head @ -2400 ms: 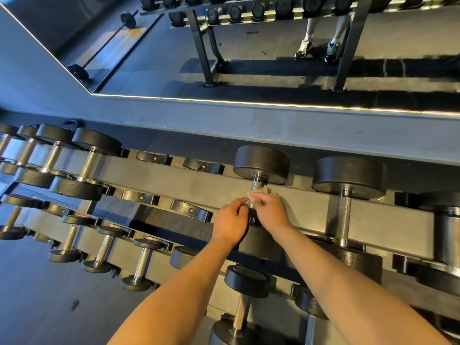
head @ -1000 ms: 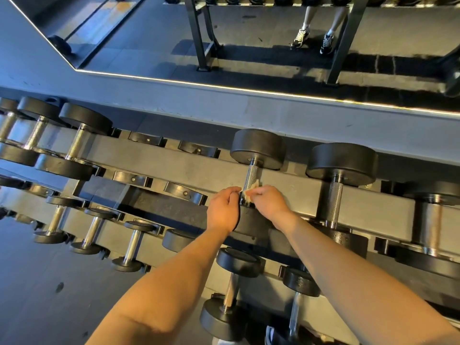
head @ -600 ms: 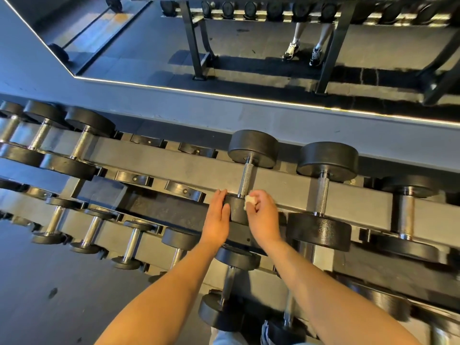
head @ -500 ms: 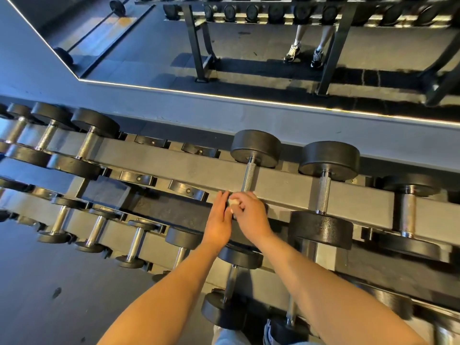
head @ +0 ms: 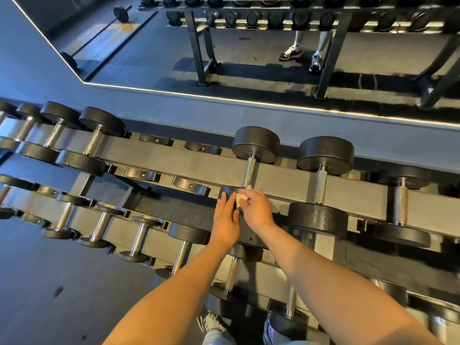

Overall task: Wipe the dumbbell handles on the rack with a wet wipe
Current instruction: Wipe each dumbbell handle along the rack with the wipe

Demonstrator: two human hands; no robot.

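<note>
Dumbbell storage is a tiered rack (head: 174, 163) running left to right across the view, with several cradles vacant on its top tier. The middle dumbbell (head: 256, 143) lies in that tier, and its knurled handle (head: 249, 171) now shows bare along nearly its whole length. A second ago both hands were closed round it with the wipe against the metal. They have since slid down to the near end. The left hand (head: 225, 220) lies flat, fingers straight, against the near head. The right hand (head: 256, 210), just beside it, pinches the bunched wet wipe (head: 241, 199) at the foot of the handle. I judge this handle finished, or nearly so, and the neighbouring handle (head: 319, 186) to the right a likely next one.
</note>
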